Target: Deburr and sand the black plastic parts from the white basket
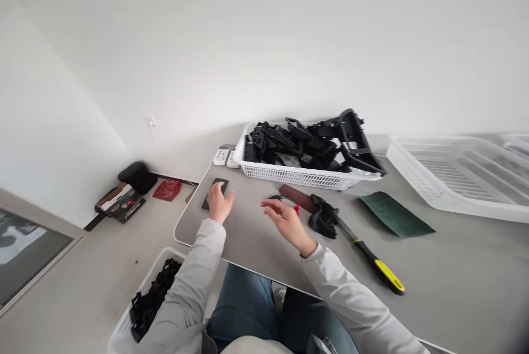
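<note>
My left hand [220,203] is over a dark phone-like slab [206,203] at the table's left end, fingers apart; whether it touches the slab cannot be made out. Above the middle of the grey table [252,232], my right hand [288,224] has its fingers stretched out and holds nothing. Just right of it lie a brown-red strip [295,197], a black plastic part [323,217] and a tool with a black and yellow handle [382,271]. A small red item [297,209] shows beside the right hand. Farther right is a dark green sheet [397,214].
A white basket [306,177] of black plastic parts [309,141] stands against the wall, with small white boxes [222,155] at its left. Another white basket [458,205] is at right. On the floor are a bin [124,332] of black parts, a box [124,203] and a red bag [167,189].
</note>
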Demonstrator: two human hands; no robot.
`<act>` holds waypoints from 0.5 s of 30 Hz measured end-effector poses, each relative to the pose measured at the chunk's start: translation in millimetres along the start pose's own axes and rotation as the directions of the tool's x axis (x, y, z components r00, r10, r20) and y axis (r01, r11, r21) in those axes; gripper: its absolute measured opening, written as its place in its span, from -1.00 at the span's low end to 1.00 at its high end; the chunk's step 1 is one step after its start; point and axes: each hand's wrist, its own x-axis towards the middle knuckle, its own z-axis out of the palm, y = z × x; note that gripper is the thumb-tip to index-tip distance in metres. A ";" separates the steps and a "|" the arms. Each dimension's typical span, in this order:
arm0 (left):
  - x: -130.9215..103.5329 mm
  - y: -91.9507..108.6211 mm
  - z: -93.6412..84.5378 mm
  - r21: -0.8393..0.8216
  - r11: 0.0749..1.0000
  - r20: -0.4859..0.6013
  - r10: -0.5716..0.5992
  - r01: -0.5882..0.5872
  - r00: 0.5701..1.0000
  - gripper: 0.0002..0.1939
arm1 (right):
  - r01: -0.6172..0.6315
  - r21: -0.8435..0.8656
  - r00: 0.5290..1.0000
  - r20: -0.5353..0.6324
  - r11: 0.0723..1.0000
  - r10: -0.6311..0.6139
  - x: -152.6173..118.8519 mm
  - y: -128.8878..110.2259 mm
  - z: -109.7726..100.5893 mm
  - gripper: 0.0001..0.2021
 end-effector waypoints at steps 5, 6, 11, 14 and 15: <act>34.1 -9.2 10.8 0.405 0.856 0.055 -0.372 0.320 0.927 -0.32 | -0.137 0.075 0.988 -0.056 0.988 0.141 -17.2 25.5 -36.4 -0.73; 36.9 -12.7 10.8 0.413 0.855 0.071 -0.374 0.314 0.925 -0.31 | -0.149 0.085 0.988 -0.033 0.985 0.152 -19.7 29.1 -35.5 -0.73; 44.2 -18.5 11.0 0.147 0.903 0.066 -0.417 0.405 0.906 -0.40 | -0.204 0.141 0.978 0.084 0.969 0.193 -14.1 40.6 -8.2 -0.76; 44.1 -17.8 11.9 -0.001 0.895 0.080 -0.445 0.446 0.892 -0.40 | -0.296 0.233 0.948 0.187 0.926 0.256 -2.7 41.3 19.8 -0.69; 41.9 -17.2 13.3 -0.069 0.886 0.092 -0.452 0.459 0.887 -0.42 | -0.321 0.254 0.938 0.217 0.912 0.270 1.2 40.0 29.5 -0.65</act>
